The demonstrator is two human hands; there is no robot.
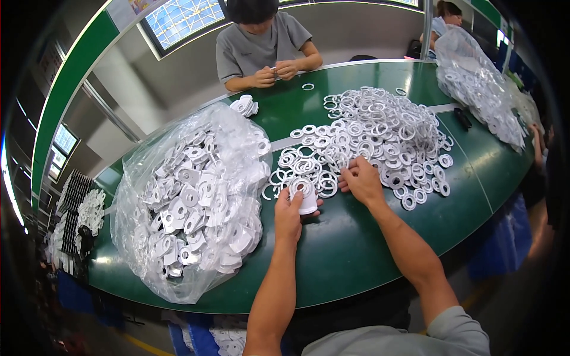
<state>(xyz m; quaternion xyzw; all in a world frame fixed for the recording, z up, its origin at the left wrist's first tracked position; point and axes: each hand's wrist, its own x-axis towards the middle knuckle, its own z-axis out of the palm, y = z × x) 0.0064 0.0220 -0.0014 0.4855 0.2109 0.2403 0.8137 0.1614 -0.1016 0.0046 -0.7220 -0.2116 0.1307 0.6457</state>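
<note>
My left hand (289,218) is closed around a white plastic part (307,203) with a round ringed opening at its top and a flat lower end. The thumb lies along its left side, and fingertips show past its right edge. My right hand (363,183) is at the near edge of a heap of white plastic rings (380,127), its fingers curled and drawn together. Whether a ring is between those fingertips is hard to make out. Loose rings lie around and behind both hands on the green table (350,249).
A clear plastic bag (127,207) full of similar white parts lies open at the left. Across the table a person (261,50) handles something small with both hands. Another filled bag (475,89) and a black object (462,118) are at the right. Black stacked trays (74,199) stand far left.
</note>
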